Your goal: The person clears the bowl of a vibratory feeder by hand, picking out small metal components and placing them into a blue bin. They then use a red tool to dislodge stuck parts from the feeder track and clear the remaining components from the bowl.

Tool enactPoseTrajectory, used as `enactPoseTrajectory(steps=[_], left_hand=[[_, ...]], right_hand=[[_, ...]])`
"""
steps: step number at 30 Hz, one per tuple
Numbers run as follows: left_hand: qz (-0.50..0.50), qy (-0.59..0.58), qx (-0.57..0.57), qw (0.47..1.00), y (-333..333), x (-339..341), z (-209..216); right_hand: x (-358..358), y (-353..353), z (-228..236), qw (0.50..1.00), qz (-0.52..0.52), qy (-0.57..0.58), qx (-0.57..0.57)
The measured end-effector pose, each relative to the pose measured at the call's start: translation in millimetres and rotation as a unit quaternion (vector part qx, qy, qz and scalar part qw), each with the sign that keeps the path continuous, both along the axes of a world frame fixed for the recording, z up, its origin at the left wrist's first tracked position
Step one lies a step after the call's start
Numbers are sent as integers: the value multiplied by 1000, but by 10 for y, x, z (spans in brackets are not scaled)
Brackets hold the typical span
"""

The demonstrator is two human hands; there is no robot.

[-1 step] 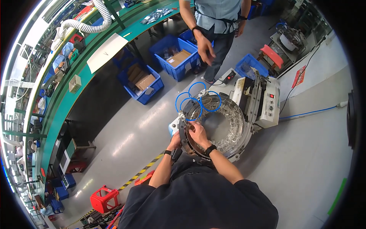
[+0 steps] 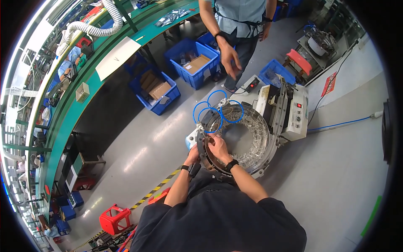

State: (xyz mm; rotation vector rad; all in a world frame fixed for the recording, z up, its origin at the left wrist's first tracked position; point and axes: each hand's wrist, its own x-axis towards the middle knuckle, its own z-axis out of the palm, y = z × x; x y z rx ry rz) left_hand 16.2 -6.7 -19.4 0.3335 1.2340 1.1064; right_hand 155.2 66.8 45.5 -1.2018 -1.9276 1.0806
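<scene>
A round vibratory feeder bowl (image 2: 268, 148) stands in front of me, with many small clear pieces lying inside along its wall. My right hand (image 2: 218, 148) reaches over the near left side into the bowl, its fingers bent against the inner wall. What those fingers grip, if anything, is too small to make out. Outside the same stretch of rim, my left hand (image 2: 193, 155) touches the bowl's edge, its fingertips mostly hidden. Loops of blue air tubing (image 2: 194, 112) arch over the bowl's far left side, just beyond my hands.
A control box (image 2: 297, 115) with a red switch adjoins the bowl on the right. Across from me stands another person (image 2: 241, 21), one hand hanging near the feeder. Blue crates (image 2: 194, 77) sit on the floor beyond; a red stool (image 2: 114, 219) is at lower left, a green bench (image 2: 63, 138) along the left.
The other person's hanging hand has shifted slightly down and to the right. My hands and the bowl look unmoved.
</scene>
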Motion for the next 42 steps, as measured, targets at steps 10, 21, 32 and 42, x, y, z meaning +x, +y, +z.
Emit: enactPoseTrajectory(steps=[10,21,32,42], left_hand=[[17,-23,-5,1000,5,-23,-95],[44,-37,-10,998,51,5,-65],[-45,17,-21,999,16,-159,-211],[-41,-9,-32,999,22,-153,-118]], right_hand=[[140,-66,-58,997,46,10,-66],[32,26,-139,996,-75,23,-29],[46,8,-178,994,-15,-10,-106],[-15,-33,-186,996,-58,22,-56]])
